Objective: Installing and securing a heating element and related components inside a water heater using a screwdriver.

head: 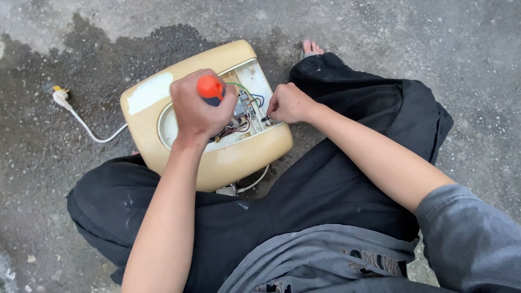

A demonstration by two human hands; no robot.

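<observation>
Left hand point(199, 111) fists the orange-handled screwdriver point(210, 88) over the yellowed appliance casing point(217, 163); right hand point(287, 103) pinches a small part at its open compartment's right edge; bare concrete point(434, 43) surrounds the casing

The left hand point(199, 111) hides the screwdriver point(210, 88) shaft and the wiring beneath it inside the yellowed casing point(228, 157). At the casing's opening, the right hand point(287, 103) covers whatever its fingertips pinch. The picture's lower edge crops both arms.
</observation>
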